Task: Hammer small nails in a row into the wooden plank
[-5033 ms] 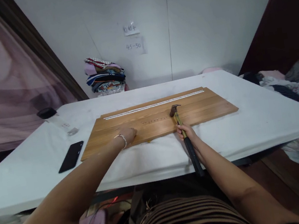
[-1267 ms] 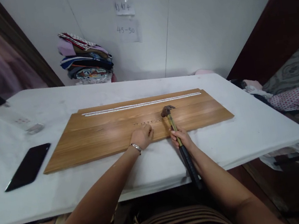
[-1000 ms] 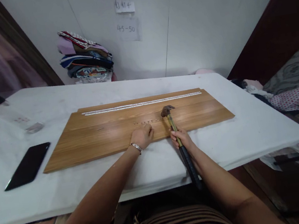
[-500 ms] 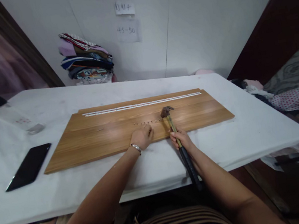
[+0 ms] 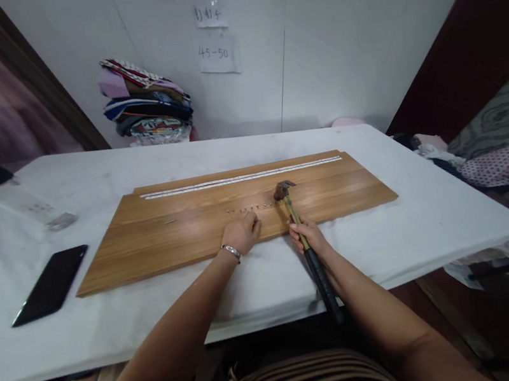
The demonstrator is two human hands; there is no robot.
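Note:
A claw hammer (image 5: 313,265) with a black grip and a rusty head is in my right hand (image 5: 308,235), which wraps round the bare upper part of its handle. Its head hovers over, or rests on, a brown wooden board (image 5: 147,243); I cannot tell which. My left hand (image 5: 240,232) lies on the board with fingers curled, and what they may hold is hidden. Just beyond those fingers runs a row of several small nails (image 5: 251,209). Another nail (image 5: 170,221) lies flat farther left. Two white measuring strips (image 5: 238,179) stretch along the far edge.
The board lies on a table with a white cloth (image 5: 389,246). At the left are a black tablet or phone (image 5: 51,284) and a clear bottle with a black lid (image 5: 24,198). Folded clothes (image 5: 149,107) are piled by the wall. Patterned cloth (image 5: 506,166) hangs at the right.
The view has shifted very slightly. Both hands and the hammer stay in nearly the same place.

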